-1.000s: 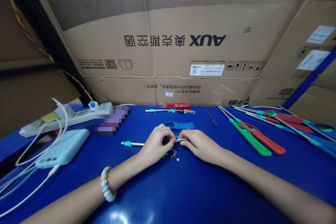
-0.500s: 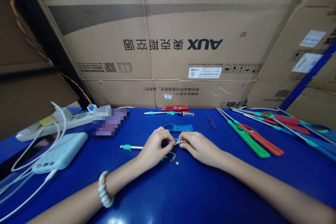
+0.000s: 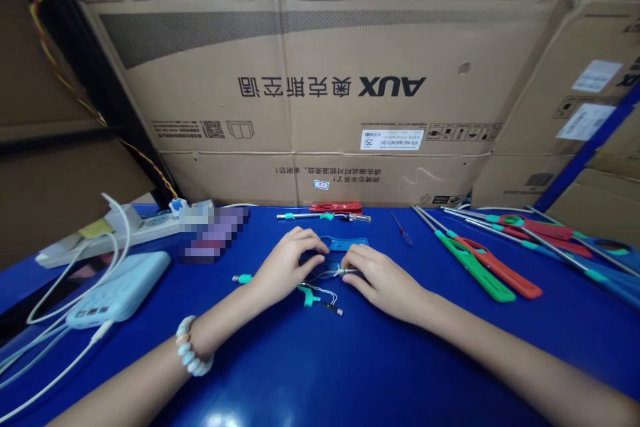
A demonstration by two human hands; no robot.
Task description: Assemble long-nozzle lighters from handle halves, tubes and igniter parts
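Observation:
My left hand (image 3: 284,265) rests on the blue table (image 3: 320,360), fingers curled over a metal lighter tube (image 3: 241,278) with a teal collar. My right hand (image 3: 376,275) pinches a small metal part (image 3: 346,271) with thin wires (image 3: 327,293) that trail down to a teal piece (image 3: 309,296) and a small black-and-silver end. The two hands sit a little apart. A blue plastic lighter shell (image 3: 346,242) lies just behind them.
Behind lie a red shell (image 3: 336,207), another metal tube (image 3: 305,215) and a small red screwdriver (image 3: 402,229). Several long green, red and blue lighters (image 3: 493,267) lie at the right. A light-blue power bank (image 3: 119,288), white cables and a power strip (image 3: 120,227) sit left. Cardboard boxes (image 3: 320,80) stand behind.
My left hand has drawn back to the left and opened away from the right fingertips. The teal piece and wires now show between the hands.

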